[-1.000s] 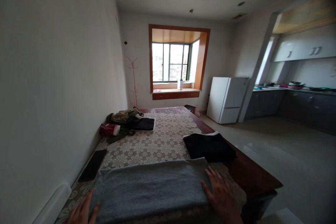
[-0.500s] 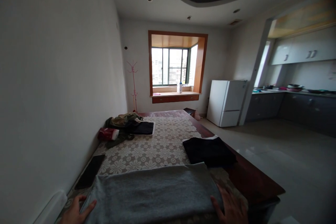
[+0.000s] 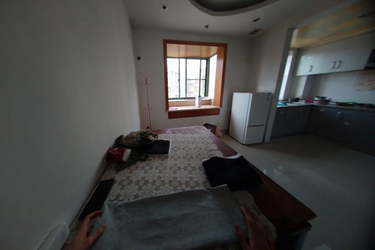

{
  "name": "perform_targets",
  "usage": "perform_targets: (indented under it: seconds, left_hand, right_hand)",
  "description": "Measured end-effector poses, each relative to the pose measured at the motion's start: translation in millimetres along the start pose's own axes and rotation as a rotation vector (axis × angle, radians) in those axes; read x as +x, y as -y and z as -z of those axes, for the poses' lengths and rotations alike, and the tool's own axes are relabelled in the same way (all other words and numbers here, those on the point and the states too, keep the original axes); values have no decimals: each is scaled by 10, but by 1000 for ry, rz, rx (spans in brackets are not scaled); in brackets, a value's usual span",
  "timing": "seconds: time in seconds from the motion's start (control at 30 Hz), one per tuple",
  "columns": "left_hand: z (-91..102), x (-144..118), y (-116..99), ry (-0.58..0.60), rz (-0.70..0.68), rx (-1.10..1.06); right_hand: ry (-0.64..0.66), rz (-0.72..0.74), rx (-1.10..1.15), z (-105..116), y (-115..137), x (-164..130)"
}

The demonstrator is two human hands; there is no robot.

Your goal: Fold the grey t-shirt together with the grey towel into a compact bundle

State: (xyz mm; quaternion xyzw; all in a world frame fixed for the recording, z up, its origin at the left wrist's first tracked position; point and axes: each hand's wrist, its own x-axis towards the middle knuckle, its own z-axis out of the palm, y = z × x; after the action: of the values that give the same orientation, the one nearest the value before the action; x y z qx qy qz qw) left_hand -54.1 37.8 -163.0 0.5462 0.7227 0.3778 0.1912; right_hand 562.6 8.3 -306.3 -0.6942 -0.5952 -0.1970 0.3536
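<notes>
Your left hand (image 3: 83,232) rests at the left end of the grey folded cloth (image 3: 170,218), at the bottom edge of the view. The thumb lies on the cloth's upper surface and the fingers curl around its left edge; the hand is partly cut off by the frame, so you cannot tell whether the grip is closed on the fabric or only pressing against it.

Your right hand (image 3: 254,232) lies flat and open on the right end of the same cloth, fingers extended and pointing away from you. It presses on the fabric and grasps nothing.

The grey folded cloth lies across the near end of the table, on the lace floral tablecloth (image 3: 172,164), spanning the space between your two hands. Its far edge runs roughly parallel to the near table edge.

Surrounding items:
- A dark folded garment (image 3: 231,172) lies just beyond the cloth's right far corner, near the right edge of the table (image 3: 278,199).
- A black phone (image 3: 96,203) lies flat just beside the cloth's left far corner, near the wall.
- A pile of clothes (image 3: 137,142) and a red packet (image 3: 117,154) lie well apart from the cloth, at the far left of the tablecloth.
- A white refrigerator (image 3: 249,117) stands beyond the table, against the far wall.
</notes>
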Motion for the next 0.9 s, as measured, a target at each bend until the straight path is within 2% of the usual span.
perform_targets:
  seconds: [0.13, 0.23, 0.33, 0.4, 0.47, 0.6, 0.77, 0.9]
  left_hand:
    - [76, -122, -99, -7, -17, -99]
    - [206, -203, -47, -41, 46, -187]
    - [350, -265, 56, -83, 120, -197]
    - [409, -292, 125, -86, 128, -158]
    - [429, -309, 182, -57, 108, -115]
    - [409, -327, 231, -24, 60, -54]
    - [417, -361, 147, -22, 86, -78]
    - [506, -443, -54, -41, 164, -168]
  right_hand:
    - [20, -32, 19, 20, 25, 36]
    - [35, -4, 42, 223, 194, 155]
    - [104, 141, 76, 523, 536, 377]
    - [221, 245, 130, 675, 814, 564]
    - [338, 323, 155, 727, 1069, 747]
    - [477, 413, 88, 527, 1334, 976]
    - [544, 434, -30, 145, 1255, 956]
    - [552, 435, -29, 67, 1166, 907]
